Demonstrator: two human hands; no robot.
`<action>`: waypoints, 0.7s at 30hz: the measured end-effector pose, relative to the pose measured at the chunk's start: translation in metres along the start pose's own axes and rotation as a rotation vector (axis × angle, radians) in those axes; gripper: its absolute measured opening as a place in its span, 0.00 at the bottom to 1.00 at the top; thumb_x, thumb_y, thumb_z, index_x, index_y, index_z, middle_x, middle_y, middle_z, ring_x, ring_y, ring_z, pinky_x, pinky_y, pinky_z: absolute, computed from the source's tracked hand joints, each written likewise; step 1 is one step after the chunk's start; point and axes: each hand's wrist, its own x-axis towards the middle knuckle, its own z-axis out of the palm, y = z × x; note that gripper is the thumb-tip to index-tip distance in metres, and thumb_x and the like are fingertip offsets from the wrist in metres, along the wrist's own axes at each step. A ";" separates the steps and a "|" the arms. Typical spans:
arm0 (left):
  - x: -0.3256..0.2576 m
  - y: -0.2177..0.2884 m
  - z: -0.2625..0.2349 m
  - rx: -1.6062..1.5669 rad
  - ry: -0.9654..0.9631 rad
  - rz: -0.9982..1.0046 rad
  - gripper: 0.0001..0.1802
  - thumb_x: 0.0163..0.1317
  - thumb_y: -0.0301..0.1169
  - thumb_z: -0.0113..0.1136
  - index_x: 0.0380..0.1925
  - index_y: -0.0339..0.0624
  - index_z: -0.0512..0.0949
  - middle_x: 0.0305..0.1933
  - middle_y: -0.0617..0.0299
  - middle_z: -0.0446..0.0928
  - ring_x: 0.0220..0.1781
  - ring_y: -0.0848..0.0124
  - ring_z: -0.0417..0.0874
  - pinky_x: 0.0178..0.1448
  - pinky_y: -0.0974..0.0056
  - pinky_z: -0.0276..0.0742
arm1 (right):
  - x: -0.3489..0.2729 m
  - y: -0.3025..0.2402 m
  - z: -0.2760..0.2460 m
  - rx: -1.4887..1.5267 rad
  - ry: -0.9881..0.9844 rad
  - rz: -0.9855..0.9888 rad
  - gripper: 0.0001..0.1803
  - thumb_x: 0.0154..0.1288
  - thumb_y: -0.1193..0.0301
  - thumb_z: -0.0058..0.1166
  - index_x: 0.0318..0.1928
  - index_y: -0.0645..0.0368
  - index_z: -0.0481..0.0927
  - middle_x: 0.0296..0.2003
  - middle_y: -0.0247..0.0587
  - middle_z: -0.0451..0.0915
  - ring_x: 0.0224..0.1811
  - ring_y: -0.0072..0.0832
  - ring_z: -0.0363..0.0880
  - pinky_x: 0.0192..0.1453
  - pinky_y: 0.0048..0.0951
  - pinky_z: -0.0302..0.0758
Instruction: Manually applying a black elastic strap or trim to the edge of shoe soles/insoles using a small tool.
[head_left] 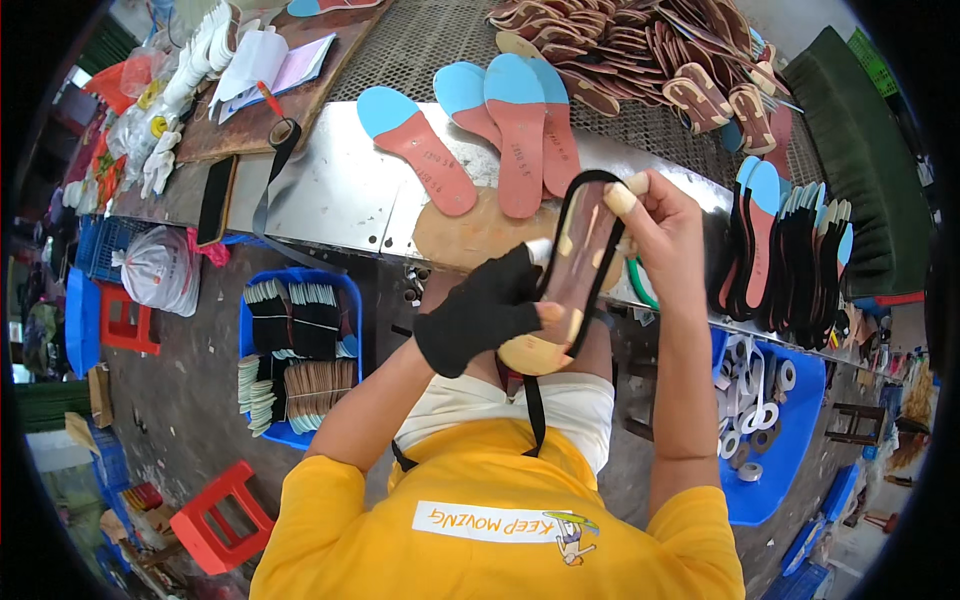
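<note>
Over my lap I hold up a shoe insole, tilted, with a black edge, a brown middle, tan patches and a pale lower end. My left hand, in a black fingerless glove, grips its left edge, a white cover on one fingertip. At the upper right end my bare right hand pinches the edge between thumb and fingers; the thumb has a pale tan covering. Behind the insole, a worn tan board lies at the bench edge. Several red insoles with blue ends, such as this one, lie just beyond it.
Brown insoles are heaped on the mesh surface at the back. Black-edged insoles stand in a row at right. Blue bins hold bundled pieces at left and tape rolls at right. A red stool stands lower left.
</note>
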 end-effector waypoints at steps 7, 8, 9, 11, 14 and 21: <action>0.003 -0.005 0.001 -0.136 0.267 0.052 0.39 0.63 0.25 0.58 0.72 0.37 0.53 0.54 0.58 0.75 0.50 0.76 0.77 0.56 0.69 0.72 | -0.055 0.015 0.034 0.389 -0.145 0.301 0.05 0.61 0.73 0.63 0.34 0.61 0.80 0.24 0.30 0.80 0.20 0.14 0.74 0.23 0.15 0.69; 0.001 -0.004 -0.001 -0.138 0.227 0.053 0.39 0.64 0.26 0.58 0.72 0.37 0.52 0.54 0.58 0.75 0.50 0.77 0.76 0.56 0.70 0.72 | -0.059 0.017 0.035 0.437 -0.200 0.342 0.05 0.60 0.74 0.63 0.34 0.61 0.81 0.24 0.31 0.80 0.20 0.15 0.75 0.24 0.16 0.70; -0.002 -0.008 0.000 -0.136 0.207 0.048 0.40 0.64 0.27 0.58 0.73 0.37 0.51 0.54 0.59 0.75 0.49 0.77 0.76 0.56 0.70 0.72 | -0.055 0.022 0.032 0.355 -0.078 0.282 0.07 0.59 0.73 0.61 0.36 0.63 0.82 0.23 0.35 0.80 0.20 0.19 0.78 0.21 0.19 0.72; -0.007 -0.009 0.001 -0.085 0.196 -0.004 0.40 0.63 0.27 0.59 0.72 0.36 0.52 0.53 0.59 0.75 0.49 0.77 0.76 0.56 0.70 0.72 | -0.031 0.017 0.021 0.274 0.013 0.248 0.08 0.61 0.70 0.61 0.35 0.63 0.82 0.24 0.32 0.80 0.20 0.16 0.75 0.22 0.17 0.69; -0.013 -0.012 0.006 0.133 0.224 -0.092 0.39 0.61 0.28 0.60 0.71 0.36 0.55 0.49 0.59 0.78 0.48 0.77 0.76 0.55 0.70 0.72 | -0.009 0.016 0.009 0.185 0.078 0.182 0.09 0.64 0.68 0.60 0.35 0.62 0.82 0.25 0.28 0.80 0.21 0.12 0.73 0.24 0.16 0.67; -0.019 -0.008 -0.008 0.430 0.088 -0.076 0.28 0.54 0.31 0.69 0.56 0.36 0.75 0.50 0.57 0.79 0.49 0.70 0.78 0.54 0.64 0.73 | -0.002 0.024 0.005 0.078 0.351 -0.082 0.25 0.58 0.67 0.66 0.53 0.67 0.77 0.41 0.41 0.82 0.35 0.23 0.82 0.37 0.22 0.77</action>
